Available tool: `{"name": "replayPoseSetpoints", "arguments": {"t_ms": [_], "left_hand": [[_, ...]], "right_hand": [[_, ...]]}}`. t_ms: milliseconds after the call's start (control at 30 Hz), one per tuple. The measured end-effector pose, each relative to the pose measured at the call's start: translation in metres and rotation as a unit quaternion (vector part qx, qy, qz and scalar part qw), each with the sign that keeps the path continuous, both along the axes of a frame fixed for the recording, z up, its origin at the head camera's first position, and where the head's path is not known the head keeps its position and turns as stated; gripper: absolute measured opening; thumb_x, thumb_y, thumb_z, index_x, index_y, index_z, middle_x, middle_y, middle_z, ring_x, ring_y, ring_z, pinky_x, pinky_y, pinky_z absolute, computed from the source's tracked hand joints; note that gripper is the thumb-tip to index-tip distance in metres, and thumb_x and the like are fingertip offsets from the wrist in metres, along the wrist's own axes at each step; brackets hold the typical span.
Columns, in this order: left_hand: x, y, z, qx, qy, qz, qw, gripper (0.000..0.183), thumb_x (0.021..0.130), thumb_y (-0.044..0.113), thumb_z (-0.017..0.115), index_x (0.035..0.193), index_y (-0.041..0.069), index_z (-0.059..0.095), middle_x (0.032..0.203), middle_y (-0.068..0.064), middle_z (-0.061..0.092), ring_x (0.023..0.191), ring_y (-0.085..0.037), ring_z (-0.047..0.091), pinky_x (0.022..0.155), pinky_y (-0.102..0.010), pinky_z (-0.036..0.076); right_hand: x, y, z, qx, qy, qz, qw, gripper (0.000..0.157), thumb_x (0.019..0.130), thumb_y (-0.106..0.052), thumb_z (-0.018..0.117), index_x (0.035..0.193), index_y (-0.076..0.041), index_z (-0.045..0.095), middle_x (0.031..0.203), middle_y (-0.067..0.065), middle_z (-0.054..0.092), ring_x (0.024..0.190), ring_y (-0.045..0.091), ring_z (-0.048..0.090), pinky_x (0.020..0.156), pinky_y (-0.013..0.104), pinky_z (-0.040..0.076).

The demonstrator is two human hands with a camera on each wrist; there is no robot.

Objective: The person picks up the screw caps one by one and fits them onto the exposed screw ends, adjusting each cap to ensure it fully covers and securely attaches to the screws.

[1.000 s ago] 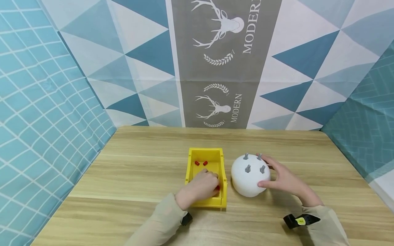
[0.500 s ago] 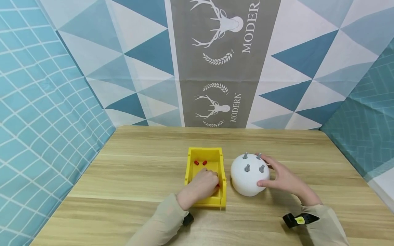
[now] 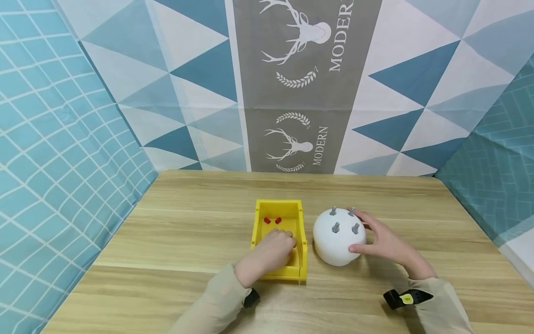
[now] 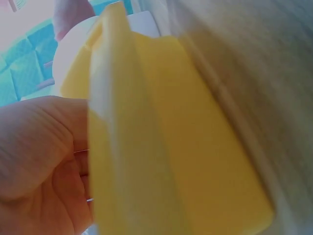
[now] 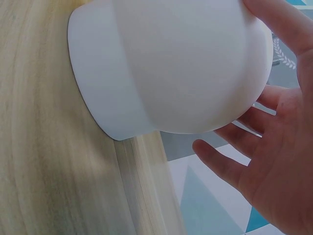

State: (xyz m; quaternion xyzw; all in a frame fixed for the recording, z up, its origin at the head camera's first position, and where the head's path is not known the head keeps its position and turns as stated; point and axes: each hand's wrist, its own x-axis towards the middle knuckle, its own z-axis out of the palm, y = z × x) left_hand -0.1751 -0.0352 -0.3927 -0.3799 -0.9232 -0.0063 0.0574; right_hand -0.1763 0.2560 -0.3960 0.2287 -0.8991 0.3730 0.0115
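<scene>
In the head view my left hand (image 3: 272,252) is down in the yellow bin (image 3: 278,204), its fingers bent and their tips hidden. The bin's wall (image 4: 146,147) covers those fingers in the left wrist view, so anything between them cannot be seen. Toward the bin's far end lie two small red pieces, one (image 3: 267,220) left of the other (image 3: 278,220). Right of the bin stands a white rounded body (image 3: 335,248) with several grey pegs (image 3: 336,228) on top. My right hand (image 3: 381,241) holds its right side, thumb in front and fingers behind.
Both bin and white body stand on a wooden table (image 3: 187,232). Behind it hangs a patterned cloth (image 3: 208,93). A blue checked cloth (image 3: 62,153) closes the left side and a teal one (image 3: 492,153) the right. Black straps (image 3: 406,299) sit on the wrists.
A bit of red beside my left fingers, visible in the earlier frames, is out of sight now. The left hand has shifted very slightly. My right hand and the white body stay put.
</scene>
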Motion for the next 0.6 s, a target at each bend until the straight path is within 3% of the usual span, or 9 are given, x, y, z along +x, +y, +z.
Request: {"name": "replayPoseSetpoints", "arguments": {"t_ms": [267,467,600], "left_hand": [[0.0,-0.003,0.013,0.018,0.025,-0.019,0.9993,0.01,0.078,0.002,0.06,0.075,0.01,0.064,0.067,0.002,0.054,0.059,-0.009,0.049,0.059,-0.023,0.042],[0.002,-0.002,0.028,0.024,0.022,-0.024,0.9992,0.011,0.08,0.001,0.057,0.079,0.009,0.065,0.066,0.002,0.054,0.056,-0.008,0.044,0.058,-0.022,0.042],[0.001,-0.002,0.036,0.026,0.042,-0.034,0.9982,0.013,0.079,-0.001,0.056,0.077,0.01,0.064,0.065,0.002,0.054,0.055,-0.008,0.043,0.057,-0.023,0.04]], "right_hand": [[0.0,0.001,0.0,-0.008,-0.002,0.004,1.0,0.089,0.07,-0.029,0.078,0.138,0.001,0.03,0.141,0.02,0.033,0.117,0.043,0.043,0.09,0.062,0.034],[0.0,0.001,0.0,-0.006,-0.006,0.003,1.0,0.089,0.07,-0.03,0.077,0.139,-0.001,0.029,0.142,0.019,0.033,0.118,0.043,0.042,0.09,0.063,0.033],[0.0,0.001,0.001,-0.007,-0.009,0.001,1.0,0.09,0.07,-0.031,0.077,0.14,-0.003,0.029,0.142,0.018,0.033,0.119,0.043,0.042,0.091,0.064,0.032]]}}
